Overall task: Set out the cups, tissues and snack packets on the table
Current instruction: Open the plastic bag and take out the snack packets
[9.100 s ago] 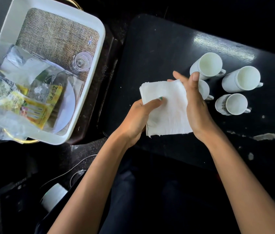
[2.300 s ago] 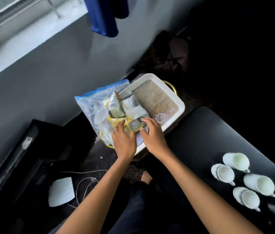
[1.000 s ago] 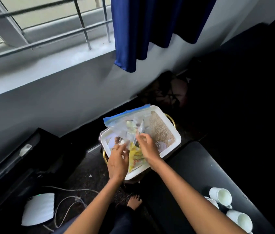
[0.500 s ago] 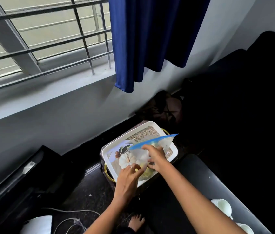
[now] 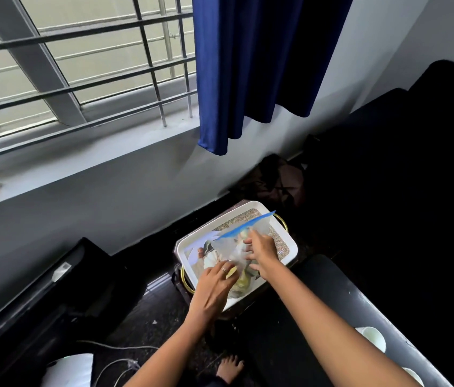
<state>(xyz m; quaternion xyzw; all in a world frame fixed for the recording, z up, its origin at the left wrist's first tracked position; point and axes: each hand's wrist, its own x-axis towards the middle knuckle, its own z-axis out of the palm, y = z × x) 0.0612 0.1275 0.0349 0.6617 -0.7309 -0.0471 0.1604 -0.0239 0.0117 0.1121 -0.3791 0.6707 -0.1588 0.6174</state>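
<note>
A clear zip bag (image 5: 244,229) with a blue seal strip lies over a white tray (image 5: 290,241) with gold handles, left of the black table (image 5: 317,289). Yellow and green snack packets (image 5: 241,283) show through the bag's lower part. My right hand (image 5: 262,252) grips the bag near its open top. My left hand (image 5: 214,289) lies with straight fingers on the bag's lower left side. Two white cups (image 5: 373,337) show at the lower right edge of the table. No tissues are in view.
A patterned plate (image 5: 209,255) and a woven mat (image 5: 273,233) lie in the tray. The tray rests on a dark stand. A blue curtain (image 5: 248,65) hangs above. A dark bag (image 5: 278,180), a white device (image 5: 72,370) with cables and my foot (image 5: 230,368) are on the floor.
The tissue has left my hands and both hands have gone to the zip bag in the tray. The bag has been turned, seal strip toward the right. My view has tilted up.
</note>
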